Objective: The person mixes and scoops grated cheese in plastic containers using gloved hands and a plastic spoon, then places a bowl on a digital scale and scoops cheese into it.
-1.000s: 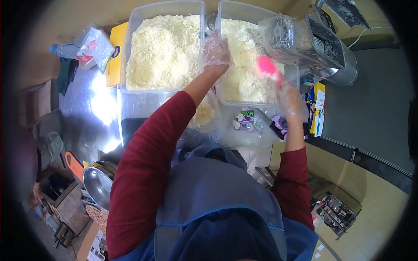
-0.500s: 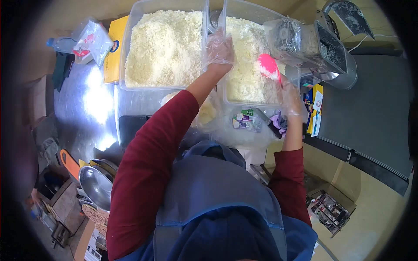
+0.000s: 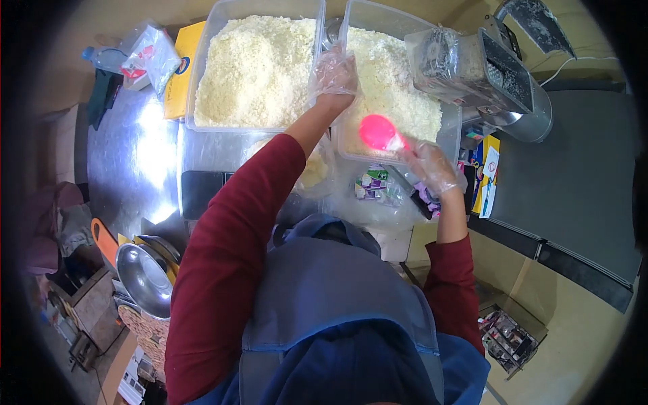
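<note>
Inside a clear plastic glove, my left hand [image 3: 335, 73] grips the left wall of the right-hand plastic bin [image 3: 451, 135]. That bin holds a pale, crumbly white-yellow mass [image 3: 385, 71]. My right hand [image 3: 435, 167], also gloved in clear plastic, is closed round the handle of a bright pink spoon [image 3: 376, 132]. The spoon's bowl lies over the near left part of the bin, with some white crumbs by its neck. A second clear bin [image 3: 192, 81], heaped with similar crumbly stuff [image 3: 260, 71], stands just left of my left hand.
At the right bin's far right corner is a clear container [image 3: 445, 61] with a dark-rimmed mouth. A bag with pale contents [image 3: 314, 169] and a black scale-like slab [image 3: 201, 192] lie nearer me. Steel bowls [image 3: 144, 280] stand at lower left, a dark grey surface [image 3: 570, 175] at right.
My right hand has come toward me from the bin's right side, carrying the pink spoon left and nearer. My left hand stays at the wall between the bins, shifted slightly left in view.
</note>
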Tool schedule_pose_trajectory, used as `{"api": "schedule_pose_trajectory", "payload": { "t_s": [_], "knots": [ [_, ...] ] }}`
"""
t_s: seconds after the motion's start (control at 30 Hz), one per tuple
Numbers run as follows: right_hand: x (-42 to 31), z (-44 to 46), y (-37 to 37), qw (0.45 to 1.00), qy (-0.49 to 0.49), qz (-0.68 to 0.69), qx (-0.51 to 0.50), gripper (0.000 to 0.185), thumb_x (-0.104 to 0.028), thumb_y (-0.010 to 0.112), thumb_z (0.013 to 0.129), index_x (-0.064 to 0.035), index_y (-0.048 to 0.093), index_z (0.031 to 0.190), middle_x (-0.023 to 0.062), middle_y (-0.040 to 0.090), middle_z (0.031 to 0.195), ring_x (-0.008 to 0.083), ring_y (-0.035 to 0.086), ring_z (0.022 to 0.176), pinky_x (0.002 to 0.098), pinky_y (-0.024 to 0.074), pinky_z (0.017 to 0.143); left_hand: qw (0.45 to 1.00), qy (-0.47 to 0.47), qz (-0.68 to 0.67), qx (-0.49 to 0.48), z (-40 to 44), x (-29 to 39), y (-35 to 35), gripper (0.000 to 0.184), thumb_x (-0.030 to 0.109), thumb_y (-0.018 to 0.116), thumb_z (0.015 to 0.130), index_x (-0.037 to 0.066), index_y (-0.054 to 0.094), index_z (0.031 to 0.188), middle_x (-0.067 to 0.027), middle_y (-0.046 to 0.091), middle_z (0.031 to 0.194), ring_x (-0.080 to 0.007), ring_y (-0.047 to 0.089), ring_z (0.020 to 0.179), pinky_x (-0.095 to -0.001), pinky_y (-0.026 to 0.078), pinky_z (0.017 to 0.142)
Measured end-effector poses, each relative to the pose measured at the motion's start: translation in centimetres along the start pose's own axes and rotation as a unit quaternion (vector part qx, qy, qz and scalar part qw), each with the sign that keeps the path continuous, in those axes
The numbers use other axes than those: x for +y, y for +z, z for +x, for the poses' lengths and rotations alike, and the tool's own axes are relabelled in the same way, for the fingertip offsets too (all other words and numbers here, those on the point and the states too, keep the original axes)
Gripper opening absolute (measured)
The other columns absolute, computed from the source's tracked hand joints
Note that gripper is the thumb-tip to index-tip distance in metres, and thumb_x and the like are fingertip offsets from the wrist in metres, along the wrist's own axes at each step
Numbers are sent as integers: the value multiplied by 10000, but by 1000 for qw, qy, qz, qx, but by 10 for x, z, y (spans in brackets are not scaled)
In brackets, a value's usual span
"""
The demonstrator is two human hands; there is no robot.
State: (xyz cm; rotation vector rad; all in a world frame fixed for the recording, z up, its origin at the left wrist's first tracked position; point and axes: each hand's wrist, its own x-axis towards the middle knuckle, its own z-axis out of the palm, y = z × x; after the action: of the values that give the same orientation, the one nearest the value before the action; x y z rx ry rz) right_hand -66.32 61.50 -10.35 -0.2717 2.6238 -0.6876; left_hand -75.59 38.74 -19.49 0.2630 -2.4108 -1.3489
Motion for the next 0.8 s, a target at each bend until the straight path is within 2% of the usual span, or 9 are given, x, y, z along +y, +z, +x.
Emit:
{"api": "schedule_pose_trajectory", "payload": {
  "t_s": [0.07,0.13,0.33,0.4,0.57,0.63,0.73,0.77,0.8],
  "knots": [
    [10,0,-10,998,-9,-66,-3,390,-337,485,904,-106,576,1205,228,631,1004,396,598,950,452,469,814,1000,5,7,3,0,1,-1,460,311,400,942,12,440,1289,-279,537,1139,-413,503,1067,-484,381,938],
    [14,2,-34,989,86,-93,74,381,-283,493,924,-55,566,1220,235,630,1038,338,618,975,365,463,822,999,4,27,-18,2,6,-8,443,302,391,944,8,448,1270,-273,542,1134,-410,505,1062,-484,386,925],
    [-4,28,-6,994,-45,20,95,387,-330,468,928,-31,560,1156,248,623,1002,385,601,940,415,458,812,998,-21,14,-58,2,18,-20,478,310,374,960,-15,418,1308,-274,501,1242,-418,455,1176,-442,344,1006],
    [-6,34,5,992,-13,-109,63,355,-354,484,900,-71,608,1076,246,623,1004,406,585,965,474,459,824,998,-5,27,-52,4,12,-16,476,309,383,957,-12,420,1307,-271,506,1238,-416,460,1172,-439,350,1001],
    [-7,23,-16,983,93,-103,122,344,-354,484,902,-66,609,1044,233,635,958,408,599,912,483,463,810,999,-6,11,-51,3,17,-21,467,297,412,948,3,423,1310,-263,505,1245,-411,466,1170,-434,361,993],
    [0,27,-2,989,4,-78,122,317,-310,493,910,-175,573,1185,234,632,957,405,605,903,480,466,758,997,-16,21,-79,3,22,-26,463,283,419,945,14,408,1322,-267,498,1249,-411,462,1172,-434,360,994],
    [3,23,9,987,-27,-132,81,340,-346,486,902,-91,596,1098,227,638,887,404,609,873,493,468,781,996,-26,35,-73,3,19,-23,469,268,451,931,15,405,1323,-253,503,1252,-408,475,1155,-438,366,985],
    [-3,15,-1,983,4,-145,114,341,-336,486,902,-99,581,1128,239,634,842,415,614,825,496,478,750,996,-23,36,-72,4,11,-17,469,268,451,931,15,405,1323,-253,503,1252,-408,475,1155,-438,366,985],
    [5,14,-3,983,3,-143,117,341,-336,486,902,-99,581,1128,239,634,842,415,614,825,496,478,750,994,71,75,18,4,2,-12,437,265,463,915,16,444,1273,-223,541,1187,-399,501,1102,-451,384,954]
  ]
}}
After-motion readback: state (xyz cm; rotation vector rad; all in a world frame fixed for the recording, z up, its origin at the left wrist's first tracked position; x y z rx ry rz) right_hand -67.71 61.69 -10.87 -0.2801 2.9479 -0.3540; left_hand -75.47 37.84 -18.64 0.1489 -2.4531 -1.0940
